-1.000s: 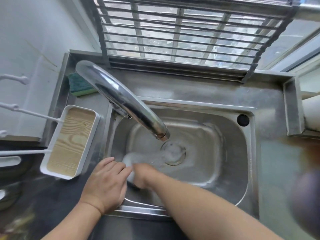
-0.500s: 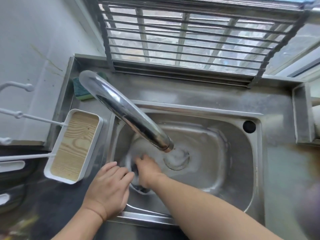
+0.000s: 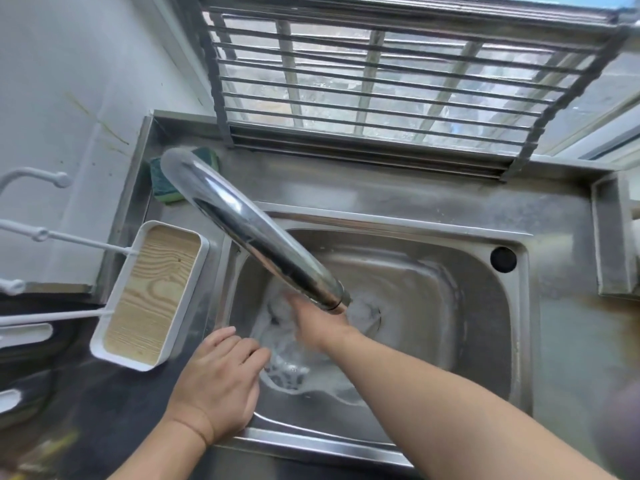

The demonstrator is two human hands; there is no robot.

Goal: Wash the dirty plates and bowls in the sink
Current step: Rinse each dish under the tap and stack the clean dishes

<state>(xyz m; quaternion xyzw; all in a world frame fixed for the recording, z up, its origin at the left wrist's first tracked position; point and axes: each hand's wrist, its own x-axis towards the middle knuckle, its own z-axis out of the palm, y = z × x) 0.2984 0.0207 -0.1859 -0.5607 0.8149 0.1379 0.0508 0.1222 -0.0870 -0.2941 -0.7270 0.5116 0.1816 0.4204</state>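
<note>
Stainless steel covers the whole work area: a sink (image 3: 485, 341) with a flat rim, set below a barred window (image 3: 381, 81) and a white wall at left. One chrome tap (image 3: 256, 233) slants from the back left corner, its spout over the basin near the drain (image 3: 367, 313). A green sponge (image 3: 169, 188) lies on the rim behind the tap base. A white tray with a wood-grain floor (image 3: 152, 296) sits tilted at the sink's left edge. In the basin's left half lies a pale dish (image 3: 291, 368), wet and blurred; whether it is a plate or a bowl cannot be told. The left hand (image 3: 218, 382) rests at the dish's near left edge, fingers curled over it in a holding grip. The right hand (image 3: 318, 323) reaches into the dish below the spout, partly hidden by the tap and smeared by motion; its grip cannot be told.
</note>
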